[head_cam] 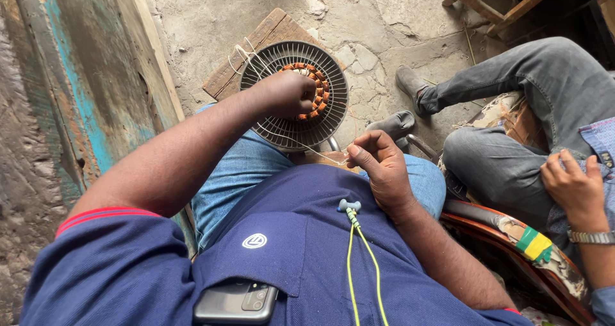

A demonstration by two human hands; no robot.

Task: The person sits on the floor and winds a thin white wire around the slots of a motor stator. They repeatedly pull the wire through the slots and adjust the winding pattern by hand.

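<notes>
Left hand: the left hand rests on the round grey finned metal motor housing, fingers curled together over the ring of copper-coloured wire coils. What the fingertips pinch cannot be told; they are hidden under the knuckles.
Right hand: the right hand sits near the lap, thumb and forefinger pressed together on a thin pale thread that runs taut up to the housing.
Work piece: the housing lies tilted on the knees over blue jeans, its far rim above a worn wooden board on the cracked concrete floor. Loose pale thread ends trail off its upper left rim.
Nearby: a second person's hand with a metal wristwatch rests on grey trousers at right, well apart. A dark phone sits in the shirt pocket; a yellow-green cord hangs on the chest.
Risk, thread: judged likely to snap or slip from the pinch if pulled hard against the fin edges.
Risk, coils: a jerk could nick or shift the copper windings.
Risk, balance: the housing only rests on the knees; a leg shift could tip it onto the floor.
</notes>
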